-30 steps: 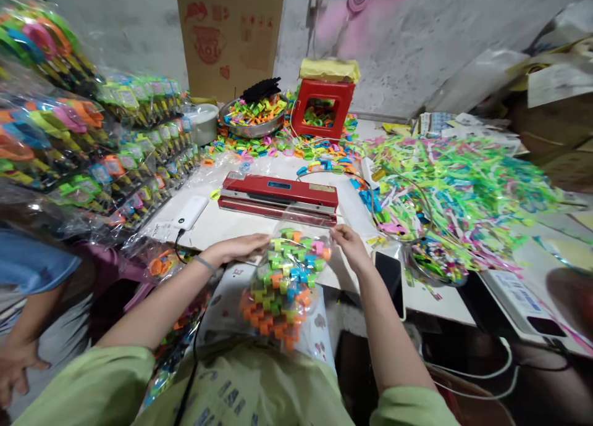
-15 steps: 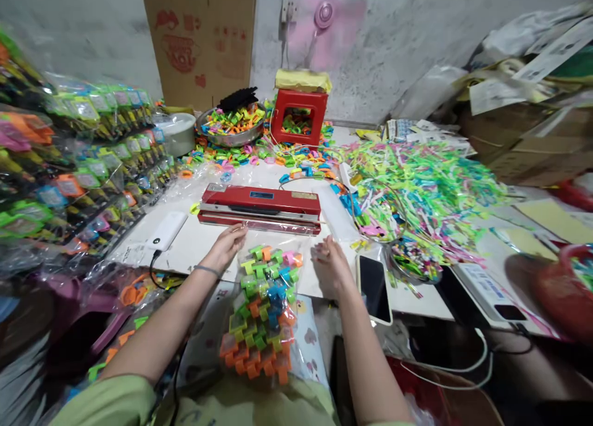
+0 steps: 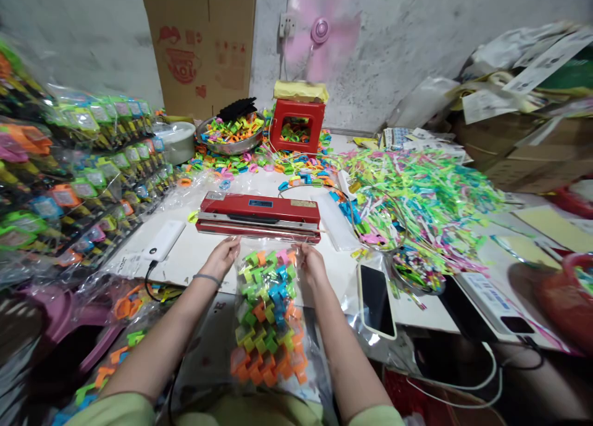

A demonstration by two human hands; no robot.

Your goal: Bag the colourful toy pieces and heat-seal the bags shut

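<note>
Head view: your two hands present a clear plastic bag (image 3: 269,327) at the near edge of the counter (image 3: 185,262). The bag is filled with interlocking-looking plastic pieces (image 3: 279,296) in green, yellow, blue and pink, with orange ones massed toward its lower end; its upper part meets the counter's edge, while the lower part extends back toward your body. Your left hand (image 3: 223,257), with a grey band (image 3: 207,278) at the wrist, has its fingers pinched together on the upper left corner of the film; your right hand (image 3: 311,264) has its fingers drawn narrow on the upper right corner. Directly beyond the bag lies a red bar heat sealer (image 3: 259,211); whether the film touches it cannot be made out. To the left of the sealer rests a white power bank (image 3: 165,238), and to the right of your right forearm a smartphone (image 3: 377,299) lies screen up. Farther back are a metal basin (image 3: 231,147) heaped with similar pieces, a red plastic stool (image 3: 277,129) and a heap of coloured strips (image 3: 430,182).
</note>
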